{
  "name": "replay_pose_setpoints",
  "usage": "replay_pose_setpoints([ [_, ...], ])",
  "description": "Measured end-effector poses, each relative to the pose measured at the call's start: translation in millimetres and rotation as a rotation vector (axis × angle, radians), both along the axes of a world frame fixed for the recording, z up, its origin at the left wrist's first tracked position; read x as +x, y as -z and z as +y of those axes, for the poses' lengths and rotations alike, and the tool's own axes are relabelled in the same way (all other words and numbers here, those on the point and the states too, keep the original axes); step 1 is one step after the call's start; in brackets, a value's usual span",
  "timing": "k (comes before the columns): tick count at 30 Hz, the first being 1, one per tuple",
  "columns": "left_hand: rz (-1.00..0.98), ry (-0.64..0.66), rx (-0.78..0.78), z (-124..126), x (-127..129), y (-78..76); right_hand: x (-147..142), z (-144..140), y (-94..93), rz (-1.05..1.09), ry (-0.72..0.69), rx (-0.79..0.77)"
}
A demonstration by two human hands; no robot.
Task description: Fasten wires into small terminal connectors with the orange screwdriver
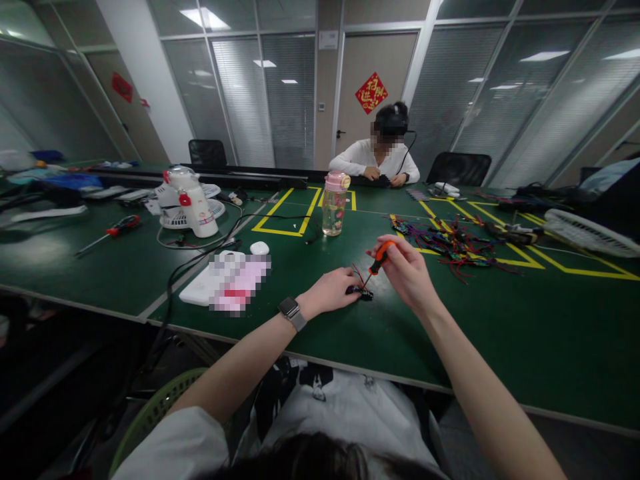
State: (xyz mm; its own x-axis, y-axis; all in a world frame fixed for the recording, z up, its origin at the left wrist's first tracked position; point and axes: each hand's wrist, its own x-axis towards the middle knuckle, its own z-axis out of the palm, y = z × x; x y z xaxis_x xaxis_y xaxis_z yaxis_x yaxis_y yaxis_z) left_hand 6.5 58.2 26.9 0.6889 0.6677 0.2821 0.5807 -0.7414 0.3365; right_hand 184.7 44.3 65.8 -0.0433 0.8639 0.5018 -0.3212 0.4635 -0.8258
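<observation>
In the head view my right hand (pixel 406 270) is closed around the orange and black handle of a screwdriver (pixel 381 257). Its thin shaft slants down to the left, with the tip at a small dark part with red wires (pixel 367 294) on the green table. My left hand (pixel 334 290) rests on the table, its fingers pressed on the left side of that part. The exact kind of the part is too small to make out. A watch (pixel 290 309) sits on my left wrist.
A pink-lidded bottle (pixel 335 205) stands ahead. To the right lies a tangle of wired boards (pixel 453 237). White cases (pixel 205 283), a white flask (pixel 193 203) and another screwdriver (pixel 117 231) are leftward. Black cables (pixel 187 267) cross the table (pixel 525 333). A co-worker (pixel 373 157) sits opposite.
</observation>
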Motion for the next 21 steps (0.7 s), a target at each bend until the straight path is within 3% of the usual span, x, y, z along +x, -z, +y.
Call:
replay_pose_setpoints([
  [5, 0.009, -0.001, 0.013, 0.4, -0.2, 1.0, -1.5, -1.4, 0.0, 0.018, -0.057, 0.015],
  [16, 0.016, -0.001, 0.015, 0.2, 0.1, 0.0, -1.1, 2.7, 2.4, 0.044, 0.051, 0.053],
  [21, 0.020, -0.004, 0.025, 0.9, 0.5, 1.5, 0.9, 1.1, 0.4, 0.015, 0.027, 0.019],
])
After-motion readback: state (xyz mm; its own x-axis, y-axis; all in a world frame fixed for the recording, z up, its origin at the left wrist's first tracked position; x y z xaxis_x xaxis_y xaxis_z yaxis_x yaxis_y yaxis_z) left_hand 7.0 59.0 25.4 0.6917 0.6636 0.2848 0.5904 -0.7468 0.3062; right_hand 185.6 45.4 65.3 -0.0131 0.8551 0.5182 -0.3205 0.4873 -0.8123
